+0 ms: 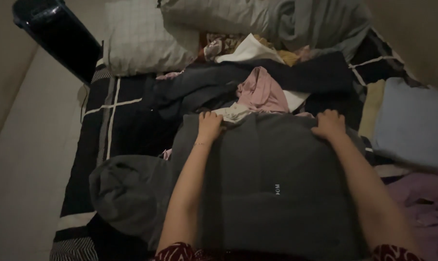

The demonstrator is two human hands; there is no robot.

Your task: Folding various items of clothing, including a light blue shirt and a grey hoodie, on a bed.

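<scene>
Spread flat beneath both forearms: a dark grey garment (pixel 277 188), its far edge under the fingers of the left hand (pixel 210 126) and the right hand (pixel 330 124), its body running back toward the wearer, one sleeve bunched out beyond the left elbow.

Just past the fingertips, a heap of loose clothes: a pink garment (pixel 262 92) between the two hands and a little beyond, a pale crumpled cloth (pixel 233 112) touching the grey edge right beside the left hand, a long dark garment (pixel 257 77) lying across behind. Farther still, a white pillow (pixel 141 41) beyond the left hand and a grey-green blanket (pixel 286 19) beyond the right. Out past the right hand, a light blue folded cloth (pixel 412 121); nearer the right forearm, a lilac cloth (pixel 422 208). Left of the left arm, dark checked bedding (pixel 112 125), then a pale floor (pixel 30 164) and a black box-like object (pixel 59 31) at the far corner.

Left hand palm down, fingers curled over the garment's top edge, gripping it. Right hand likewise palm down at the opposite corner, fingers bent onto the fabric, pinching the edge. Light dim, so finer detail of the grip unclear.
</scene>
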